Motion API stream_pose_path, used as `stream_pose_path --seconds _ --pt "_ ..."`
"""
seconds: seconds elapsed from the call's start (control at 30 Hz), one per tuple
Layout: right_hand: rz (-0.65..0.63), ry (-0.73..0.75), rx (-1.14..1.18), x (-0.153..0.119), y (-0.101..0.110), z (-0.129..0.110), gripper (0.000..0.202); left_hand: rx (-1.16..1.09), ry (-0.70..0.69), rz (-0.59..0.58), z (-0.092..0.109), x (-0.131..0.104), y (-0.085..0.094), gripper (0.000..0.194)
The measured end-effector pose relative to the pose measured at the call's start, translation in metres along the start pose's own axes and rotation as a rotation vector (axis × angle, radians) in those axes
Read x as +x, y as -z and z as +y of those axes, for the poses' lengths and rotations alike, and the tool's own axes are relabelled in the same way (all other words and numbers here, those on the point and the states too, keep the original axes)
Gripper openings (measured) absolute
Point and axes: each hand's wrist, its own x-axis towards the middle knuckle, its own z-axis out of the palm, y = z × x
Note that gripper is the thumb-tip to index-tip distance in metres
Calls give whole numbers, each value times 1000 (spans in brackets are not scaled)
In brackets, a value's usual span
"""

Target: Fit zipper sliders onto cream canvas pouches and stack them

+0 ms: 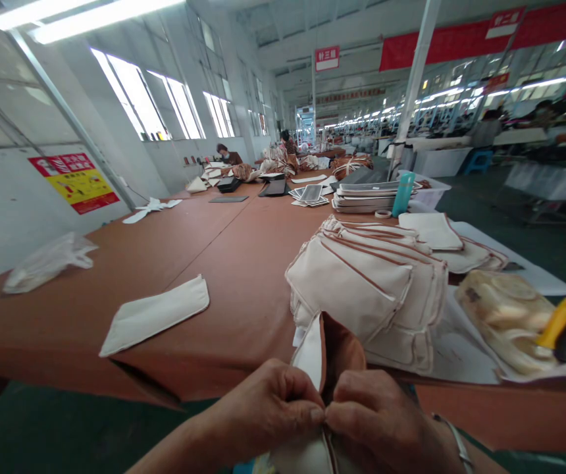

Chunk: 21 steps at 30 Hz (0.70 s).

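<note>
Over on the far left of the long brown worktop there's a crumpled clear plastic bag just lying there, and behind it on the wall a red and yellow poster. A bit further in, one flat cream fabric piece sits on its own near the front edge, well apart from everything else.

Down at the bottom middle is where the action is. The left hand is pinched tight on the edge of a cream pouch with a brown lining, thumb and fingertips squeezed together on the fabric. The right hand does the same from the other side, its grip closed on the same pouch, so the two thumbs practically touch. The pouch stands up between the hands, held just off the front edge of the worktop, with its mouth open and the brown inside showing. There's a thin bracelet on the right wrist.

Just behind the pouch is a big stack of finished cream pouches with brown piping. Further back, a teal bottle stands beside a pile of flat grey trays. On the right, a clear bag of cream pieces has a yellow-handled tool lying against it. Way down the worktop, another person sits working.
</note>
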Motion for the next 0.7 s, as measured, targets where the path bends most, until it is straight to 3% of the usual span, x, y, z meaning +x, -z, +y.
stream_pose_path --seconds 0.1,0.2,0.3,0.53,0.7 --pt "62 -178 201 -3 6 -2 3 132 -7 93 2 -2 -8 20" --pt "46 -429 521 -1 13 -3 27 226 -91 168 8 -7 -13 14" --pt "26 -548 688 2 16 1 43 259 -193 192 14 -12 -13 15" --pt "-79 -510 835 0 17 7 42 203 -257 163 19 -13 -10 19" --pt "-29 -464 1063 0 15 2 33 -79 -274 37 12 -15 -9 34"
